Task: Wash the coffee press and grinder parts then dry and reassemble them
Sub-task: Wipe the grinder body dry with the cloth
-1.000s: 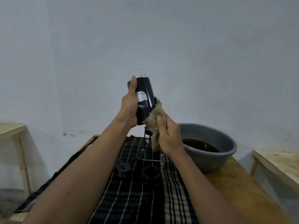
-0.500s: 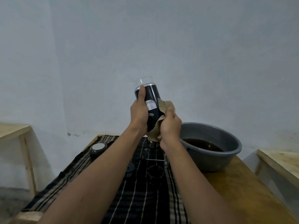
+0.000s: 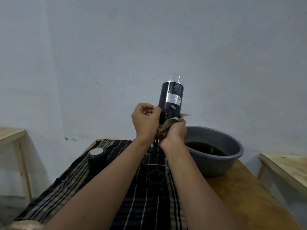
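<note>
Drying step, by the look of it. You hold the press jar (image 3: 172, 100) upright, high over the table (image 3: 240, 196), clear rim on top. That probably keeps it off the laid-out parts while the rag gets round its base.

Your right hand (image 3: 176, 132) is closed tight on the tan rag (image 3: 167, 126), fingers curled right round it. The rag is bunched under and against the jar's bottom end, so the jar sits above those fingers, not inside them.

Your left hand (image 3: 146, 123) is curled too, fingertips pinching the jar's lower left side, likely to steady or turn it. Most of the jar stands clear above both hands. The dark bit at the left fingertips may be a handle, too murky to say.

The grey basin (image 3: 235, 145) of dark water sits just right of your hands. The striped cloth (image 3: 146, 209) under your arms serves as a drying mat. On it are a dark cup (image 3: 97, 157) at left and a black ring (image 3: 155, 178) and plunger rod (image 3: 154, 164) between your forearms. Reassembly looks not yet begun.
</note>
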Demonstrator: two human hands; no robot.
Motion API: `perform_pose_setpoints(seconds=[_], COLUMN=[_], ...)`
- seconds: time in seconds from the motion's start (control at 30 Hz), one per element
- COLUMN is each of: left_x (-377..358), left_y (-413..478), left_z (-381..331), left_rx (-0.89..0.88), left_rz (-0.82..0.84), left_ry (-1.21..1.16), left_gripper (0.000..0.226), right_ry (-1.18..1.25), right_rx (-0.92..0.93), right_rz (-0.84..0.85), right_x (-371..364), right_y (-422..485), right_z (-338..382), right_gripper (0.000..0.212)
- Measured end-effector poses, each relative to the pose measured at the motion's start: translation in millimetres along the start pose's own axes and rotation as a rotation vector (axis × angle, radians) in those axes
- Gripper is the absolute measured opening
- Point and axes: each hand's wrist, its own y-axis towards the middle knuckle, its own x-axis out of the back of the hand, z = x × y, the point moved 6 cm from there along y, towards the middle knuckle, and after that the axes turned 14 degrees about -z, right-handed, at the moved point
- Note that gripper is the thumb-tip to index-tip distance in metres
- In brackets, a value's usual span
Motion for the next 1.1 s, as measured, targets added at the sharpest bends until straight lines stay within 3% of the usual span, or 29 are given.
perform_pose_setpoints(seconds=[0.07,0.17,0.27,0.4,0.53,0.6,0.73,0.8,0.93,1.1], left_x=[-10,-27,-33,-26,-12,-6,-1,2,6,-4], left_y=[-3,-2,-2,-5,1,3,4,3,4,2], left_z=[0,-4,-4,11,12,8,0,3,4,-14], left_rx=[0.027,0.261,0.218,0.171,0.13,0.015,-0.326,-0.321,-0.263,-0.308], left_rz=[0.091,0.282,0.232,0.146,0.182,0.192,0.31,0.308,0.236,0.352], left_ry=[0.029,0.055,0.053,0.002,-0.041,-0.004,0.148,0.134,0.053,0.067], left_gripper=[0.034,0.064,0.048,0.045,0.03,0.032,0.055,0.064,0.05,0.045], right_ry=[-0.005,-0.012,-0.069,0.007,-0.118,-0.137,-0.23,-0.195,-0.182,-0.117], right_rx=[0.077,0.295,0.407,0.111,-0.129,-0.261,-0.225,-0.207,-0.263,-0.339], right_rz=[-0.013,-0.016,0.034,0.009,0.101,0.135,0.101,0.083,0.218,0.276], right_x=[1,14,16,11,6,5,11,14,11,8], right_y=[5,14,7,12,21,22,28,32,21,8], right_z=[-1,6,8,-11,-11,-17,-25,-24,-28,-27], right_gripper=[0.05,0.041,0.027,0.045,0.036,0.039,0.04,0.047,0.045,0.042])
